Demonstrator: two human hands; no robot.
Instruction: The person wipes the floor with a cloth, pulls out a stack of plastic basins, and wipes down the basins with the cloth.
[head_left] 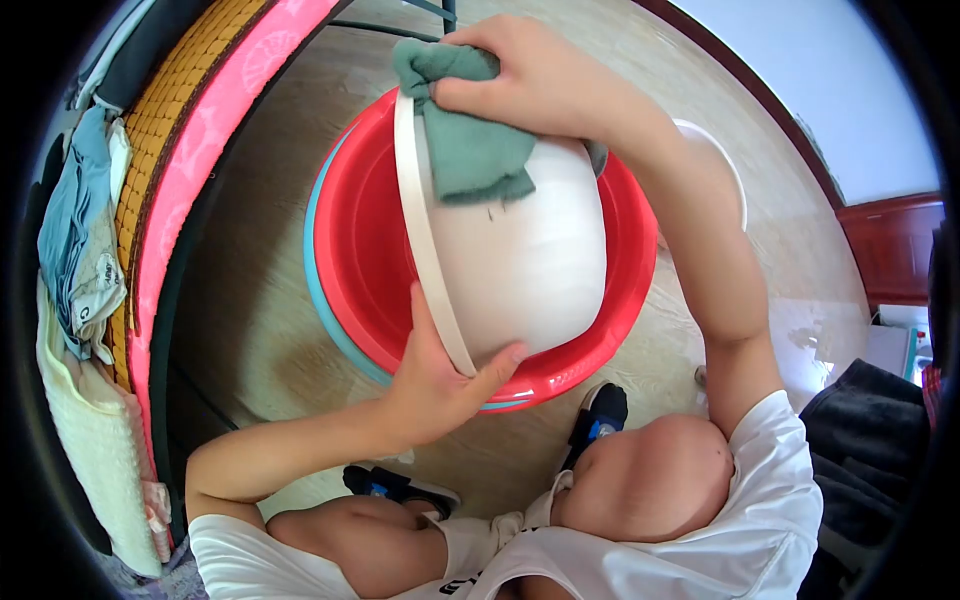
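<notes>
A white basin (530, 260) is tipped on its side, its rim facing left and its outer wall toward the right. My left hand (440, 375) grips the lower rim, thumb on the outer wall and fingers along the opening. At the upper rim, my right hand (530, 85) is closed on a green cloth (475, 160), which drapes over the rim and the outer wall. Small dark marks show on the wall just below the cloth. Under the white basin stands a larger red basin (350, 220), set inside or on a light blue basin (328, 310).
To the left runs a bed edge with a pink border (185, 200) and a woven mat (165, 110); folded clothes (75, 230) lie on it. Behind my right forearm is another white round rim (738, 175). Dark fabric (865, 430) sits at the right. My slippered feet flank the basins.
</notes>
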